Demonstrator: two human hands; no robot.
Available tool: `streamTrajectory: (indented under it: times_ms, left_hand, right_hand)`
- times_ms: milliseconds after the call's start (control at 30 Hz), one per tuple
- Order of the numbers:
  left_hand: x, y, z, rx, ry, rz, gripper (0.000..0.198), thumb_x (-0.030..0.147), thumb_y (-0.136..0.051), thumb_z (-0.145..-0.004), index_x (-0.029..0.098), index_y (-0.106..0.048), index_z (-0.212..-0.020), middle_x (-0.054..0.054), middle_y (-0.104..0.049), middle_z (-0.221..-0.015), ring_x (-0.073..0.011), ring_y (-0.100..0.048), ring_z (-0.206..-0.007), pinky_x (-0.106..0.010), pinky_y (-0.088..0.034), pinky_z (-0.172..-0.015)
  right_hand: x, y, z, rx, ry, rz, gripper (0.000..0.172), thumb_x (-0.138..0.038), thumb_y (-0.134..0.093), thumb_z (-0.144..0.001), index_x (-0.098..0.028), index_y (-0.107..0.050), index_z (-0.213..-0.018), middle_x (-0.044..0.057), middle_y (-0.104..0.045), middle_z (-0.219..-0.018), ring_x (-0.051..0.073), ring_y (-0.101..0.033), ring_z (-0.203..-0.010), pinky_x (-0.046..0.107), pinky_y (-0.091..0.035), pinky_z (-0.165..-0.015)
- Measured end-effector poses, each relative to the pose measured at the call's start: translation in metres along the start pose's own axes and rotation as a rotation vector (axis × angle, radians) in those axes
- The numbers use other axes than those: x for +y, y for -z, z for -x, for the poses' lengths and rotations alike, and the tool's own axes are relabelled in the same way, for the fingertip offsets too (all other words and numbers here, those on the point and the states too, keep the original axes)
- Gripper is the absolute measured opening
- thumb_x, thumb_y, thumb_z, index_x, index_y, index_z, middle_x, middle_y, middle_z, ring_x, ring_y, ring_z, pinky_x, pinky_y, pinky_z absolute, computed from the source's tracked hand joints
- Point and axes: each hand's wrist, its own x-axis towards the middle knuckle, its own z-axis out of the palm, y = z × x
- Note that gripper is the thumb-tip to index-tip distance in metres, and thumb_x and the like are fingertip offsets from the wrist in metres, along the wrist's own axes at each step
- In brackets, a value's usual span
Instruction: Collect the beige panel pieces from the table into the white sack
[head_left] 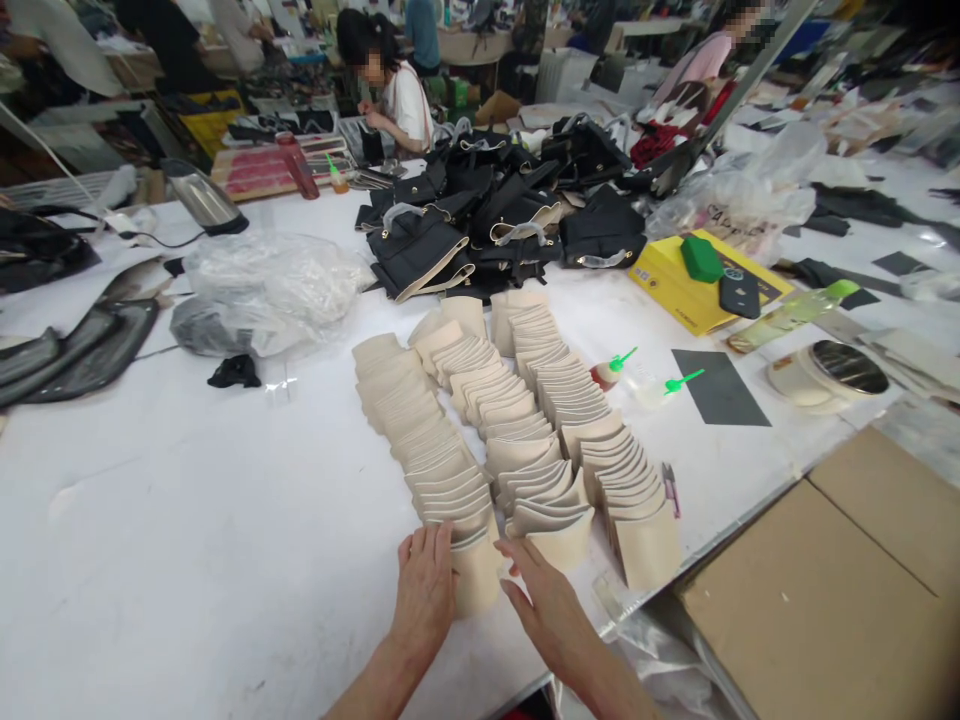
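Three long rows of curved beige panels, overlapping and standing on edge, run along the white table (225, 560). At the near end of the left row (476, 585), my left hand (429, 578) is closed on the left edge of the front beige panels, its fingers bent over their tops. My right hand (536, 595) is just right of that row, with thumb and index finger apart and nothing visible between them. The middle row (559, 540) lies just beyond my right fingertips. The right row (649, 550) stands farther right.
Black bags (420, 250) are heaped behind the rows. Plastic wrap (262, 290) lies left. To the right are green-tipped bottles (607, 374), small snips (670, 490), a phone (739, 295) and a round tin (806, 385). Cardboard boxes (810, 600) stand beyond the table edge.
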Motion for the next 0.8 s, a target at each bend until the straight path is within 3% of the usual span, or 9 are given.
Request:
streamTrajectory:
  times_ms: [133, 500, 667, 800]
  left_hand:
    - [0.0, 0.003, -0.008, -0.036, -0.021, -0.038, 0.08, 0.001, -0.058, -0.07, 0.018, -0.029, -0.143, -0.005, -0.059, -0.109, -0.0246, -0.048, -0.101, -0.042, -0.033, -0.092]
    - [0.002, -0.004, -0.004, -0.003, -0.026, -0.039, 0.074, 0.003, -0.059, -0.074, 0.02, -0.034, -0.142, -0.005, -0.06, -0.109, -0.0245, -0.049, -0.101, -0.043, -0.033, -0.093]
    - [0.004, -0.004, -0.006, 0.002, 0.005, -0.064, 0.062, 0.002, -0.059, -0.071, 0.015, -0.046, -0.13, -0.008, -0.06, -0.111, -0.0254, -0.051, -0.101, -0.042, -0.038, -0.091]
    - [0.002, -0.004, -0.011, 0.045, -0.007, -0.079, 0.061, 0.002, -0.061, -0.066, 0.017, -0.05, -0.124, -0.011, -0.053, -0.129, -0.03, -0.046, -0.118, -0.045, -0.038, -0.097]
  right_hand:
    - [-0.005, 0.007, -0.01, -0.014, 0.005, 0.018, 0.043, -0.011, -0.041, -0.086, -0.023, -0.046, -0.127, 0.008, -0.054, -0.116, 0.021, -0.059, -0.092, 0.038, -0.046, -0.085]
    - [-0.01, 0.009, -0.019, -0.029, -0.004, 0.031, 0.037, -0.014, -0.039, -0.088, -0.022, -0.049, -0.123, 0.009, -0.057, -0.11, 0.022, -0.059, -0.092, 0.039, -0.048, -0.083]
    - [-0.01, 0.01, -0.022, -0.035, -0.001, 0.03, 0.035, -0.015, -0.039, -0.089, -0.022, -0.05, -0.122, 0.009, -0.058, -0.11, 0.023, -0.058, -0.093, 0.039, -0.048, -0.083]
    - [-0.011, 0.011, -0.024, -0.038, 0.003, 0.028, 0.035, -0.015, -0.038, -0.089, -0.021, -0.05, -0.122, 0.009, -0.058, -0.111, 0.023, -0.058, -0.095, 0.039, -0.047, -0.084]
